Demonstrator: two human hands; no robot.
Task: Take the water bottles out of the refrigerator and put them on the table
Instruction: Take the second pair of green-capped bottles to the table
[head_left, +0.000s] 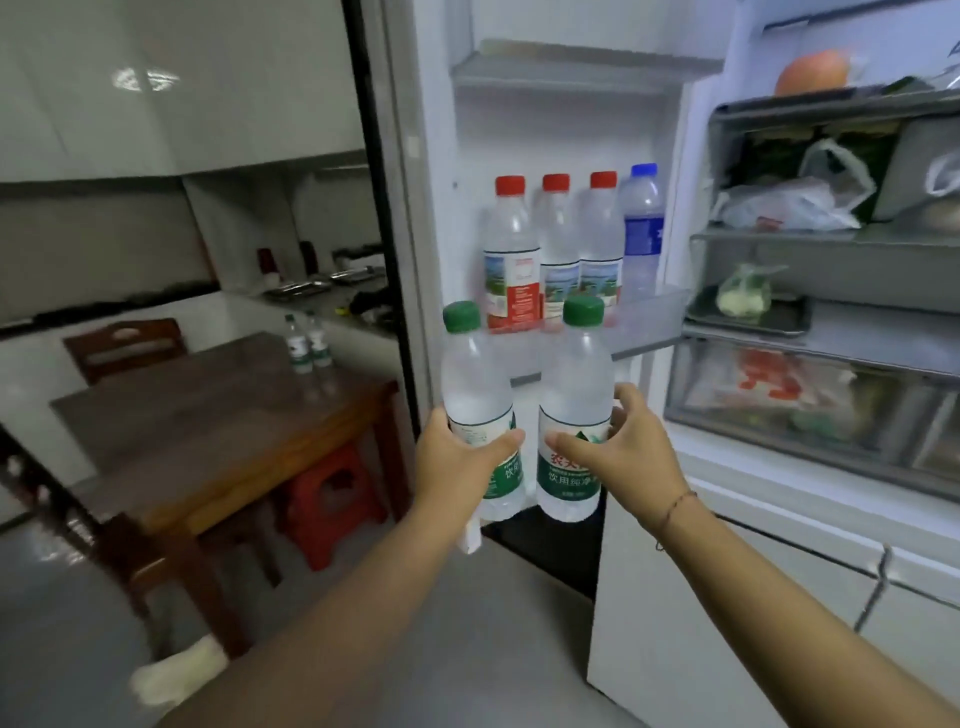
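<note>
1. The left hand (457, 457) grips a green-capped water bottle (475, 384) around its label, with the thumb across the front and the fingers wrapped behind. The bottle stands upright.
2. The right hand (628, 447) holds a second green-capped bottle (574, 384) the same way, thumb on the green label and fingers curled round the far side (a thin cord bracelet (675, 506) sits on that wrist).
3. The two held bottles are side by side, close but not touching, in front of the open refrigerator door (441, 156).
4. Just above and beyond both hands, the door shelf (649, 306) carries three red-capped bottles (558, 244) in a row. A blue-capped bottle (643, 228) stands at the end on the right hand's side.
5. Well to the left of the left hand stands a wooden table (208, 426). A pair of green-labelled bottles (298, 345) stands upright near its far edge, so close together that I cannot tell whether they touch.
6. Below and left of the left hand, a red plastic stool (332, 499) sits under the table, and a wooden chair (124, 348) stands beyond it.
7. To the right of the right hand, the inner shelves hold plastic bags (789, 202), and higher up there is a round orange fruit (813, 73). What fills the lower drawer is too blurred to name.
</note>
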